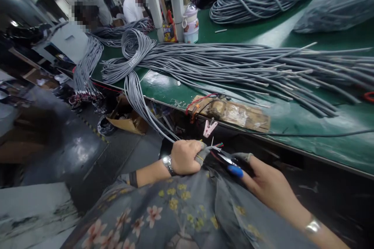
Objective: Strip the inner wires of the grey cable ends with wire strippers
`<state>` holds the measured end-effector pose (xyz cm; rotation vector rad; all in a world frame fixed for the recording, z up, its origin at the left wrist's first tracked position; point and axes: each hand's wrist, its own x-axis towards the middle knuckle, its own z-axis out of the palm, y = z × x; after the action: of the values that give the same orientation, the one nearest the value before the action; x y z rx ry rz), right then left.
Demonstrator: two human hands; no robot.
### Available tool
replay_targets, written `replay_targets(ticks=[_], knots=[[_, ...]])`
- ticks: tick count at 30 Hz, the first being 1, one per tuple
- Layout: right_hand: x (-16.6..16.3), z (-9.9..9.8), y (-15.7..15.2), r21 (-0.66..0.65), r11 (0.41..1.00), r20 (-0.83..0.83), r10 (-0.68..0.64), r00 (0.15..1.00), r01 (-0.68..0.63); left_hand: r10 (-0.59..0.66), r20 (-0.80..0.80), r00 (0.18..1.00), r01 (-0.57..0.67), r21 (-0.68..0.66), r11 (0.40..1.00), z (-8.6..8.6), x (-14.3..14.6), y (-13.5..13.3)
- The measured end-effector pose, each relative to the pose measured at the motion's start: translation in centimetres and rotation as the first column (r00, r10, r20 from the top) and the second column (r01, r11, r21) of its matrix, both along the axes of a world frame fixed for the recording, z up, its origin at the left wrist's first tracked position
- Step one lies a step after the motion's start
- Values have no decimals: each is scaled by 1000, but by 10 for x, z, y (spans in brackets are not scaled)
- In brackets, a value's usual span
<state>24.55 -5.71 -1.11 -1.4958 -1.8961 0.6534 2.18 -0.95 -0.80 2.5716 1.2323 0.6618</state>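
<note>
My left hand (184,156) is closed in a fist around the end of a grey cable (147,113) that hangs down from the green workbench (306,124). Thin coloured wires (216,147) stick out of the cable end past my fingers. My right hand (264,184) grips a cutting tool with blue handles (233,168), its dark jaws pointing at the coloured wires. Both hands sit over my lap, below the bench edge. I wear a watch on the left wrist and a bracelet on the right.
Long bundles of grey cables (233,66) cover the bench, with a coil (248,4) further back. A pink clip (209,127) hangs at the bench edge by a taped pad (233,112). Two people (133,6) sit at the far left. A cardboard box (128,120) lies on the floor.
</note>
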Motion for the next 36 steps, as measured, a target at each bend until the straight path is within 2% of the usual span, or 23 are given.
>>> replay_targets(ticks=[5, 12, 20, 25, 28, 32, 36], knots=[[1, -8, 3, 104, 995, 117, -18, 993, 6, -15, -16, 1000, 14, -28, 999, 2, 2, -1], [-8, -10, 8, 106, 994, 156, -2, 988, -14, -49, -58, 997, 50, 0, 999, -3, 1, -1], [-12, -3, 15, -41, 995, -81, 89, 993, -92, -36, -40, 999, 33, -86, 996, -4, -1, 0], [-19, -2, 18, -57, 995, -339, -101, 935, 87, 82, 117, 990, -56, -204, 977, 2, 0, -3], [-27, 0, 22, -134, 990, -443, -102, 891, 47, 117, 159, 980, -74, -251, 965, 2, 0, -4], [-40, 8, 29, -214, 977, -464, -120, 878, 20, 101, 148, 984, -64, -234, 970, 0, 0, -4], [-48, 13, 35, -236, 971, -493, -136, 859, 18, 113, 156, 981, -74, -234, 969, 0, 0, -4]])
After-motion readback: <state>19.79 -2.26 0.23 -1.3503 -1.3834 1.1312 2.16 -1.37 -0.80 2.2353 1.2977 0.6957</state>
